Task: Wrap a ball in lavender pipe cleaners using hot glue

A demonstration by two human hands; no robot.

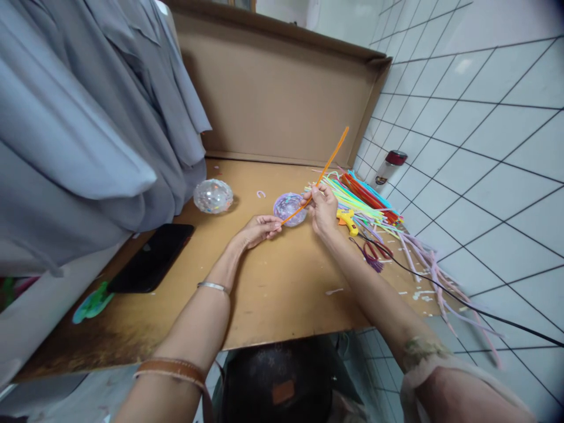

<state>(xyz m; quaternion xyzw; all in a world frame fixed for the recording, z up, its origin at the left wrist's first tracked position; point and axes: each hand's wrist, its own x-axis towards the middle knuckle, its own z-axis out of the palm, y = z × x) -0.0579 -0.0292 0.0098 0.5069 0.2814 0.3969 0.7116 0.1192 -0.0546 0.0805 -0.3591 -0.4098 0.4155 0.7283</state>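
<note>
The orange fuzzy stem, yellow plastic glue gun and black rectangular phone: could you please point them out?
Orange fuzzy stem (332,158): head view, upper free length.
Yellow plastic glue gun (348,221): head view, body.
Black rectangular phone (152,258): head view, dark face's middle.

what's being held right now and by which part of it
A thin, fuzzy orange stem, like a pipe cleaner: left grip at its lower end, right grip around its middle.

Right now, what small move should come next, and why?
I'd probably curve the orange stem slightly: the left hand pinches its lower end, the right hand grips it farther up, and the span between, crossing the round purple piece in this view, looks straight.
</note>
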